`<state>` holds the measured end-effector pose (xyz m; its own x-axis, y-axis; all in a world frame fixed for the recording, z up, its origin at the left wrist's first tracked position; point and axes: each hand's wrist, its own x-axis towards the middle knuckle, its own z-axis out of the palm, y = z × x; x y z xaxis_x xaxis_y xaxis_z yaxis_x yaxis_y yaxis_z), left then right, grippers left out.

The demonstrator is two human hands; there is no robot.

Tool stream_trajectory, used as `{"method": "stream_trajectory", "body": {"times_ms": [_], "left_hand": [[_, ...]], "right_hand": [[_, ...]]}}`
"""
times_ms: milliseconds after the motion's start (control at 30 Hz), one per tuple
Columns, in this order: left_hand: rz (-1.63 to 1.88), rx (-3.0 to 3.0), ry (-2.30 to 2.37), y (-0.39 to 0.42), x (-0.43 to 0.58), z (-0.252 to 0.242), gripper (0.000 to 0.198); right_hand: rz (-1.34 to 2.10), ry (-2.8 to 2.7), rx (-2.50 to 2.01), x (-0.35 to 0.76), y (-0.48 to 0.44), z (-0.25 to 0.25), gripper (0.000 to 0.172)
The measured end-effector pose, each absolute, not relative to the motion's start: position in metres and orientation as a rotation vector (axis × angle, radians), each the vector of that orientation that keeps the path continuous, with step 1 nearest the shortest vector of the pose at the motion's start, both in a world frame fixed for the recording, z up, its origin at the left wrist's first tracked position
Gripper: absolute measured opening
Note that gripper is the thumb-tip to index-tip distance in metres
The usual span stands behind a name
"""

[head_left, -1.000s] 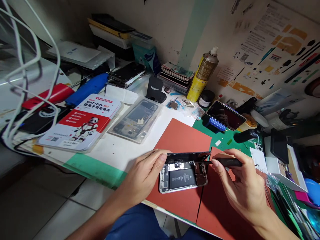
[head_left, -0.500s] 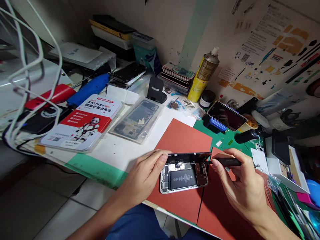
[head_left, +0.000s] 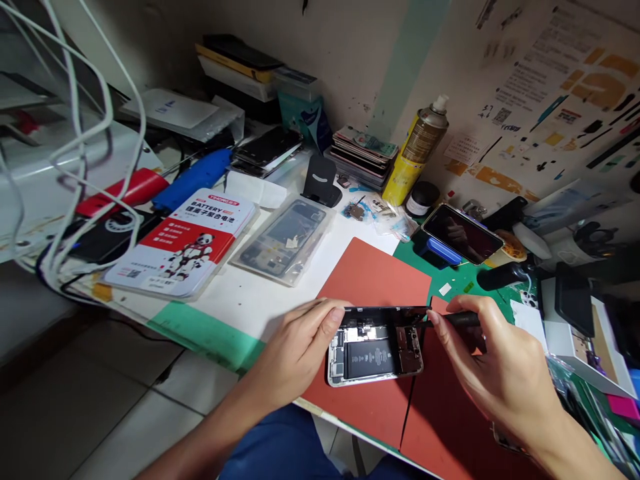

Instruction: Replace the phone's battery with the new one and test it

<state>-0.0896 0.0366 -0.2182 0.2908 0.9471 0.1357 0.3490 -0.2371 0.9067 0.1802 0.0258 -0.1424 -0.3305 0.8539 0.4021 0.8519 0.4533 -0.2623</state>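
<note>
I'd guide the black-handled tool (head_left: 464, 319) lightly: right hand (head_left: 507, 363) clamped on it, left hand (head_left: 300, 357) pinching the opened smartphone (head_left: 374, 359).

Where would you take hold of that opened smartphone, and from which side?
Probably by the near rim of its pale frame, from the person's side: that edge is free, while the screen tilts up along the far one, the battery lies exposed, the left hand holds the screen's left end and a black tool crowds the right.
</note>
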Motion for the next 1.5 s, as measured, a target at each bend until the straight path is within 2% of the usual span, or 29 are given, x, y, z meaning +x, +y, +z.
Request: {"method": "stream_trajectory", "body": {"times_ms": [67,200,300,600,1500], "left_hand": [[0.937,1.761,1.175,0.0365,-0.09,-0.2187,0.035],[0.923,1.769,1.196,0.0361,-0.0898,-0.2184,0.035],[0.935,1.773,1.198,0.0355,-0.0897,-0.218,0.034],[0.998,1.777,1.226,0.0347,-0.0904,-0.218,0.032],[1.073,1.741,1.075,0.0308,-0.0931,-0.2219,0.034]], "right_hand": [[0.088,-2.26,-1.39,0.1804,0.0259,-0.14,0.008],[0.037,-2.253,-1.382,0.1814,0.0243,-0.1392,0.011],[0.062,-2.271,-1.351,0.1813,0.024,-0.1399,0.006],[0.059,-2.258,-1.372,0.1808,0.0233,-0.1423,0.013],[0.065,-2.251,-1.385,0.1779,0.0242,-0.1414,0.015]]}}
